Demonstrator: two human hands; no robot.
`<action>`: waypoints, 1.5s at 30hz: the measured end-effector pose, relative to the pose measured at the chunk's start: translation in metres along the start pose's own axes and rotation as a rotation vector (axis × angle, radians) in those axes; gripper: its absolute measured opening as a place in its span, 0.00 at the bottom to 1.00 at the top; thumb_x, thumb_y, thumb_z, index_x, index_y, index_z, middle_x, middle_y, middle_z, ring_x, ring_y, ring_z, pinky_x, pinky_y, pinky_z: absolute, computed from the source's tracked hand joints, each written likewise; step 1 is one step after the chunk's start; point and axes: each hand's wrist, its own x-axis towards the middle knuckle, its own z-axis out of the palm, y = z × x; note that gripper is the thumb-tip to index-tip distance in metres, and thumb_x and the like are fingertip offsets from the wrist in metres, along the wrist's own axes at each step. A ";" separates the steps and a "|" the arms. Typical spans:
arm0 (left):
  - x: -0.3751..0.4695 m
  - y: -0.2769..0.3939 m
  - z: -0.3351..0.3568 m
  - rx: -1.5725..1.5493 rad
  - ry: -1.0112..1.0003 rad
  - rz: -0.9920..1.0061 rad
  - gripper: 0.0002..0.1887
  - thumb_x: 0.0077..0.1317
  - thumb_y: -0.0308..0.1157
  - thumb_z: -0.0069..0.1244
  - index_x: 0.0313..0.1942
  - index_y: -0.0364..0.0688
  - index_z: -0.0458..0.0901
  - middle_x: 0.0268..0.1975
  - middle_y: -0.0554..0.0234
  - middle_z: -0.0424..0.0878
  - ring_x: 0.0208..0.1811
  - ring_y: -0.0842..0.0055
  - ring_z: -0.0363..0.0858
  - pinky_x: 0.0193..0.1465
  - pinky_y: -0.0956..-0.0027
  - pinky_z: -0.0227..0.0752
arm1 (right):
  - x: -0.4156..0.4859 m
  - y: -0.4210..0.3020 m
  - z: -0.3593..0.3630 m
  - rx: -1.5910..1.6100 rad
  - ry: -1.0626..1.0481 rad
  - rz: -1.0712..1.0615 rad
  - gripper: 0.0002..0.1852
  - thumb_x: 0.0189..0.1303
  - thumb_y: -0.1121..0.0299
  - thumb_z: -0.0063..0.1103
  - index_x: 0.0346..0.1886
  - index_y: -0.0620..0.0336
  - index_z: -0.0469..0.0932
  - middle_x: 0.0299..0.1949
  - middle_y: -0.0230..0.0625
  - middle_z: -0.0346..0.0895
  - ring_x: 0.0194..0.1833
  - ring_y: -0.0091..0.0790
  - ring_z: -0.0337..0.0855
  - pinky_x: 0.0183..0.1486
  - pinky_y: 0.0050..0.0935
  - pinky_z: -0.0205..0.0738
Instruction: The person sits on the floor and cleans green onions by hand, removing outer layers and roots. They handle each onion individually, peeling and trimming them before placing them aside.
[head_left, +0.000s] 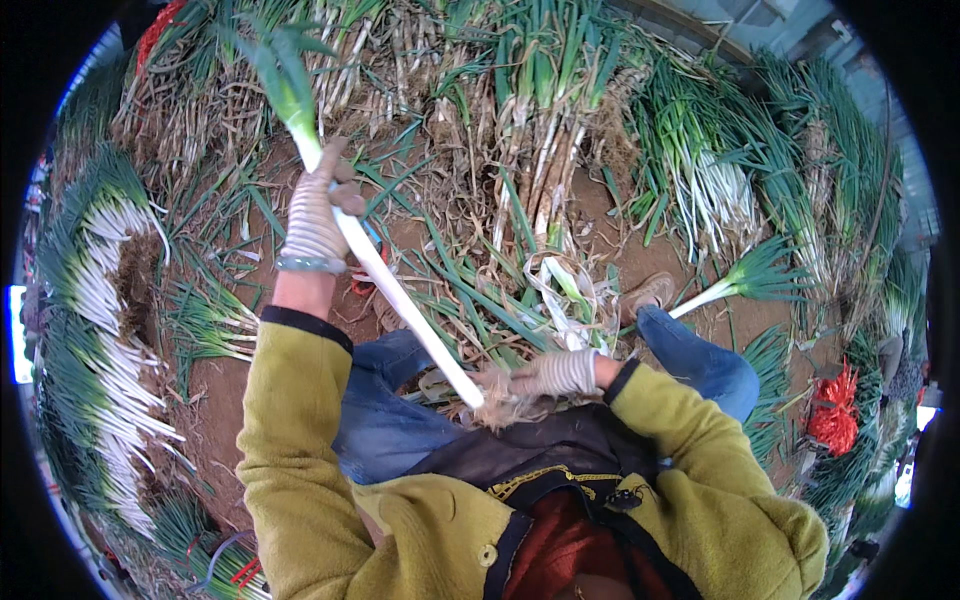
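Note:
My left hand (321, 202), in a striped, soil-stained glove, is closed around the upper white stalk of a large green onion (401, 304). The onion slants across my lap, with its green leaves at the upper left and its root end low near the middle. At that root end is my right hand (544, 376), also gloved; its fingers touch the shaggy roots (501, 401), and whether they grip them I cannot tell. Peeled pale leaf skins (562, 292) lie between my legs, just beyond the right hand.
Unpeeled onions with dry skins (551, 165) are heaped ahead. White peeled onions lie in a long row (112, 367) at left and in a pile (709, 187) at upper right. One onion (701, 298) lies by my right shoe (649, 294). Red plastic twine (834, 412) sits at right.

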 end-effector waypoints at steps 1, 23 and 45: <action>-0.002 -0.004 0.001 0.064 -0.013 0.010 0.14 0.67 0.33 0.59 0.49 0.46 0.75 0.27 0.78 0.69 0.18 0.91 0.60 0.18 0.83 0.58 | 0.023 0.016 -0.009 -0.115 -0.013 0.091 0.22 0.69 0.49 0.52 0.48 0.58 0.81 0.39 0.49 0.84 0.40 0.55 0.84 0.45 0.46 0.78; 0.021 -0.023 0.010 0.176 0.070 -0.163 0.21 0.71 0.35 0.55 0.61 0.44 0.72 0.33 0.75 0.72 0.26 0.91 0.67 0.26 0.83 0.65 | 0.211 0.156 -0.185 0.626 1.108 0.528 0.31 0.48 0.66 0.69 0.56 0.73 0.72 0.43 0.50 0.83 0.43 0.46 0.84 0.47 0.38 0.77; 0.016 -0.074 0.010 0.447 0.020 -0.124 0.19 0.65 0.41 0.62 0.48 0.44 0.74 0.38 0.64 0.86 0.19 0.89 0.70 0.18 0.81 0.68 | 0.030 -0.148 -0.053 1.561 0.624 -0.211 0.18 0.71 0.58 0.57 0.56 0.54 0.66 0.26 0.22 0.60 0.20 0.15 0.57 0.21 0.17 0.54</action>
